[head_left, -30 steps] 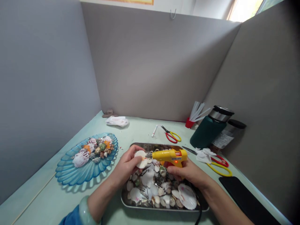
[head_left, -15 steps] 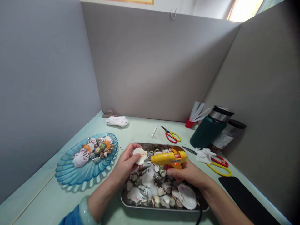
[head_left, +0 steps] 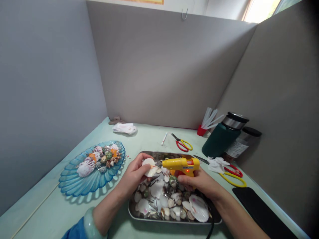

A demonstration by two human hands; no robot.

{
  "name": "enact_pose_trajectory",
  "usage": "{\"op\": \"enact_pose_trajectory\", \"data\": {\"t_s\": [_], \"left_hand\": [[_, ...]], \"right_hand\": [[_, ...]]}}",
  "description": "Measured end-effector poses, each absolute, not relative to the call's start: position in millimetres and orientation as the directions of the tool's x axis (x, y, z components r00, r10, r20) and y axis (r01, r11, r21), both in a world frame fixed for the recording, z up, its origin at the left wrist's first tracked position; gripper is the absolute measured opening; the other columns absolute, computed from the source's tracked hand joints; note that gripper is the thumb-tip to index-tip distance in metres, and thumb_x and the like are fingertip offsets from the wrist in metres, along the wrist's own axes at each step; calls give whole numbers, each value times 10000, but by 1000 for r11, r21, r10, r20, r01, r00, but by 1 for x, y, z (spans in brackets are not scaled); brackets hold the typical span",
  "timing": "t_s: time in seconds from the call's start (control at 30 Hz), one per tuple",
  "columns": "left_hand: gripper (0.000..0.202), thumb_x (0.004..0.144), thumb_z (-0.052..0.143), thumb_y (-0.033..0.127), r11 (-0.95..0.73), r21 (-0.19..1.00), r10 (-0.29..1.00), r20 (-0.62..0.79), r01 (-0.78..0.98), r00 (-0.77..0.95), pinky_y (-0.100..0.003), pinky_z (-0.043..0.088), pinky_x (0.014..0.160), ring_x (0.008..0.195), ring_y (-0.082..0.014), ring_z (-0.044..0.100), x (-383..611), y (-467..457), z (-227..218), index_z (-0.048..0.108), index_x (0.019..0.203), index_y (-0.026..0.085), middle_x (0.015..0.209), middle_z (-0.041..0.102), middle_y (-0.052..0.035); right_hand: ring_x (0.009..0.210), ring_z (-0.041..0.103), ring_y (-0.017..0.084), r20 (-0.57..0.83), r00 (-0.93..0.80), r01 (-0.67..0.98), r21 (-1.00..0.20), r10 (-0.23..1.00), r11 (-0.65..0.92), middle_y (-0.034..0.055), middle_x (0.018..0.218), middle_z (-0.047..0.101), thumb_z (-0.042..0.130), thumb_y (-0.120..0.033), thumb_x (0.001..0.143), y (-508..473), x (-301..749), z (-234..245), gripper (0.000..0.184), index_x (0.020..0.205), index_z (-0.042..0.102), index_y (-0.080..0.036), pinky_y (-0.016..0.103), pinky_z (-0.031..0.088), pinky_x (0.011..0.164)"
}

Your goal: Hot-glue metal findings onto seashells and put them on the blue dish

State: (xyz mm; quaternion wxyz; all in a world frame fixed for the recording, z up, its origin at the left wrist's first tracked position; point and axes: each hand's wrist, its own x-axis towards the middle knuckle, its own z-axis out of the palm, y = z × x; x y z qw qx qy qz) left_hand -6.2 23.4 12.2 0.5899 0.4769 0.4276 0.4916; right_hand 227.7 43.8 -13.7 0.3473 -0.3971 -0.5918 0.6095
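Observation:
Between the thumb and fingers of my left hand (head_left: 136,171) is a white scallop shell (head_left: 149,167), tilted toward me. My right hand (head_left: 199,182) grips a yellow hot glue gun (head_left: 178,164), with a red light glowing on its side. The nozzle points left and sits at the shell's right edge; whether they touch I cannot tell. Below both hands lies a metal tray (head_left: 147,219) filled with shells and small metal clips. A large white shell (head_left: 198,208) rests at its right end. The glue gun's black cord (head_left: 212,225) runs over the tray's front edge.
At left a blue scalloped plate (head_left: 74,186) holds shells. Small scissors (head_left: 183,145) lie behind the tray. On the right are larger scissors (head_left: 233,177) with white tissue (head_left: 216,164), a green bottle (head_left: 220,139), a jar (head_left: 240,146), glue sticks (head_left: 209,118) in a red cup, and a black phone-like slab (head_left: 261,210).
The glue gun has shifted slightly right and turned more level, its nozzle a little higher on the shell. My left hand has barely moved, still holding the shell.

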Motion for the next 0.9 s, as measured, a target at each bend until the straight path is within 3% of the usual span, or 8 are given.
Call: {"op": "enact_pose_trajectory", "data": {"t_s": [0.7,0.9], "left_hand": [[230,799,524,297,31,999,993,-27,-34,117,-154,287,435,499,-74,383,-8,26,10,591,992,192,614,493,51],[228,803,512,288,40,999,992,-40,3,123,-158,259,428,484,-71,358,-9,26,9,592,992,188,590,468,55]], "right_hand": [[530,462,65,-132,-453,99,-990,882,-97,-1,778,602,789,-348,635,41,230,-13,350,906,655,-170,159,367,418],[492,426,50,-108,-445,81,-994,889,-79,-14,718,581,790,-359,630,42,228,-11,345,882,659,-164,148,339,398]]}}
